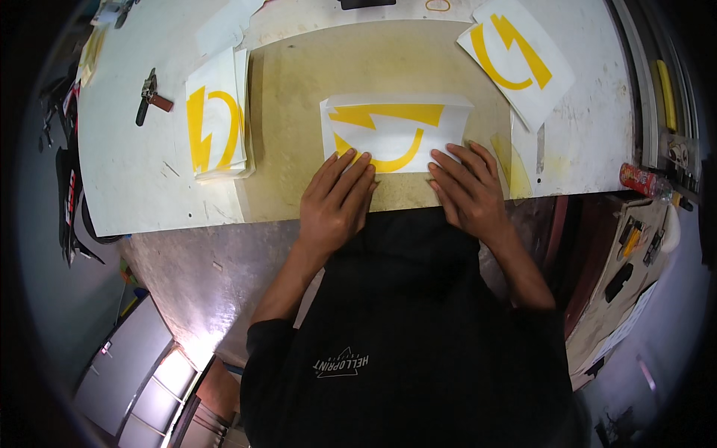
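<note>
A white sheet [396,134] with a yellow lightning bolt and a curved yellow band lies before me on the tan mat. A pale, translucent-looking strip runs along its far edge. My left hand [337,200] rests its fingertips on the sheet's near left corner, fingers stretched out. On the near right corner lie the fingers of my right hand [472,193], slightly spread. Neither hand grips anything visibly. Left of the mat is a stack of similar printed sheets [216,89]; more of them [541,56] lie at an angle at the far right.
The tan mat [291,134] covers the middle of the white table [112,164]. A small black-and-brown tool [154,97] lies on the left. Near the right edge are a yellowish translucent piece [510,164] and a red bottle [638,179]. A tool-strewn surface [624,276] stands lower right.
</note>
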`<state>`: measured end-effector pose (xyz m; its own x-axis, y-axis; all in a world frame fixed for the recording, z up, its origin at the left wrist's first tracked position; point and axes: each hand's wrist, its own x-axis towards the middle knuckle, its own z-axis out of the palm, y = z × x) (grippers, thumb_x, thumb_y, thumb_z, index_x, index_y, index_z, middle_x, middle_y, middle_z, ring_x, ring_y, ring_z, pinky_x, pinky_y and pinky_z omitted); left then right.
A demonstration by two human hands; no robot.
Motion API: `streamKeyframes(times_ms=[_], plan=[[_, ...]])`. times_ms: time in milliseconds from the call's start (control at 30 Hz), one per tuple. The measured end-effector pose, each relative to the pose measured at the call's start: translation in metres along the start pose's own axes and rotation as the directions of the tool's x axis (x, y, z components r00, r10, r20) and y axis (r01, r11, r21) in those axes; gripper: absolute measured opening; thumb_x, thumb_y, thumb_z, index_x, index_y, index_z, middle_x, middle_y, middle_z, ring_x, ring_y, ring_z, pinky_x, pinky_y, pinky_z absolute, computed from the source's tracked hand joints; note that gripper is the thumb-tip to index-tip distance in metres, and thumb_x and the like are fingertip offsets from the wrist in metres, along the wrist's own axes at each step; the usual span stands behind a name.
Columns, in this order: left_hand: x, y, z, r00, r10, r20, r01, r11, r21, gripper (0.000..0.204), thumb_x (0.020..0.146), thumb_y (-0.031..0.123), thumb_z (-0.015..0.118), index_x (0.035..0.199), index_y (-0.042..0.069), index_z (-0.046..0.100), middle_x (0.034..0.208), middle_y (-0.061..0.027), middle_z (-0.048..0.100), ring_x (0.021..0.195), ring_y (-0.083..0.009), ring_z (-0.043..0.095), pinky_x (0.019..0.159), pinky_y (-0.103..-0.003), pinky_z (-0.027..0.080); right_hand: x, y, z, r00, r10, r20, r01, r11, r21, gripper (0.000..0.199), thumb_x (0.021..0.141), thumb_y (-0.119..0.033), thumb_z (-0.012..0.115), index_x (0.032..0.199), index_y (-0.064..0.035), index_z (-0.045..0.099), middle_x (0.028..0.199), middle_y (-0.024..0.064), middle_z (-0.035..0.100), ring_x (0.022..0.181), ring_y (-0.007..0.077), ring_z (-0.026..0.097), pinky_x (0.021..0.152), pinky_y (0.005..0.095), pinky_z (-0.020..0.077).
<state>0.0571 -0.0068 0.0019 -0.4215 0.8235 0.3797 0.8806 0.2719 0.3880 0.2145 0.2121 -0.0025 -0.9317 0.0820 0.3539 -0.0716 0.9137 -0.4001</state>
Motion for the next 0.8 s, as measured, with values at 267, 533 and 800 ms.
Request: streamKeyframes(times_ms=[267,533,800], plan=[[-0.0018,0.0003,-0.0007,1.0,-0.013,0.002,0.013,1.0,-0.009,0.024,0.085,0.008,0.082,0.108,0.002,0.079,0.123,-0.0118,0.075,0.12,-0.0313,0.07,0.104,-0.046,0.056,-0.002,0.0015,0.0013,1.0,0.004,0.006,-0.004,1.0,0.005,0.031,0.086,-0.01,0.081,0.115,-0.005,0.076,0.136,0.0057,0.069,0.127,0.0295,0.061,0.114,0.053,0.043],[-0.0032,-0.0009,0.0004,1.0,-0.021,0.004,0.021,1.0,-0.021,0.024,0.084,0.007,0.082,0.108,0.002,0.079,0.123,-0.0116,0.075,0.118,-0.0311,0.07,0.104,-0.046,0.056,-0.002,0.0013,0.0008,1.0,0.015,0.007,-0.015,1.0,0.012,0.028,0.086,-0.012,0.081,0.113,-0.0053,0.077,0.135,0.0049,0.069,0.127,0.0285,0.062,0.115,0.0538,0.0417],[-0.0045,-0.0022,0.0021,0.999,-0.031,-0.019,0.03,0.999,-0.038,0.023,0.083,0.005,0.082,0.106,0.003,0.079,0.121,-0.0117,0.076,0.117,-0.0304,0.071,0.104,-0.046,0.056,-0.0011,0.0,0.0001,1.0,0.028,-0.001,-0.028,1.0,0.005,0.026,0.086,-0.012,0.081,0.111,-0.0058,0.077,0.133,0.0043,0.071,0.126,0.0274,0.062,0.116,0.0546,0.0402]])
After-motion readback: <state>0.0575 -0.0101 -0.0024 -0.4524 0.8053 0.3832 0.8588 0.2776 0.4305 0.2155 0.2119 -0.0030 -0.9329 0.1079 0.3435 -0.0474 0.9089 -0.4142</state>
